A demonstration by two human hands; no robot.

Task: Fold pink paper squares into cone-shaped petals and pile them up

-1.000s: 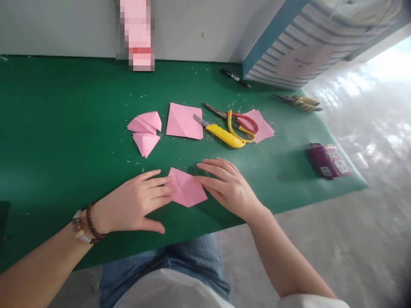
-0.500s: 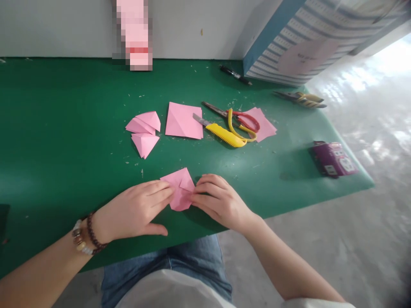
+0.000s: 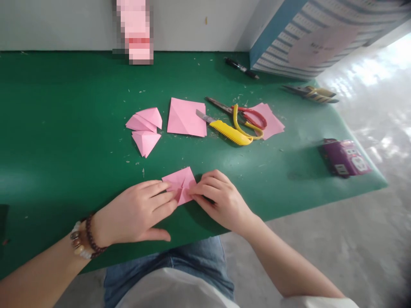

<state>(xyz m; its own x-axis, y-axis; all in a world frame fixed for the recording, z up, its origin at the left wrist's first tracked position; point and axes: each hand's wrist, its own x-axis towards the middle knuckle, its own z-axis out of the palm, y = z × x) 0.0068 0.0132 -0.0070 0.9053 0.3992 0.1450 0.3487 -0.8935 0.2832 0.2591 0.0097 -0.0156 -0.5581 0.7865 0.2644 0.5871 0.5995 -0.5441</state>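
Note:
A pink sheet of folding paper lies on the green table near its front edge, creased, with flaps meeting around its middle. My left hand rests flat on its left side, fingers stretched out and thumb apart. At the paper's right edge, my right hand pinches a flap between thumb and fingers. Fingertips of both hands cover parts of the paper. Beyond it are folded pink pieces and a square pink paper stack.
A yellow utility knife with its blade out overlaps the square stack. Scissors lie across more pink paper. Further off are a pen, pliers, a purple box and a striped box. Paper scraps dot the green table.
The paper's rounded lower part has been folded in, so its lower end now looks flatter and pointed. My left fingers have spread slightly; the view has shifted a little.

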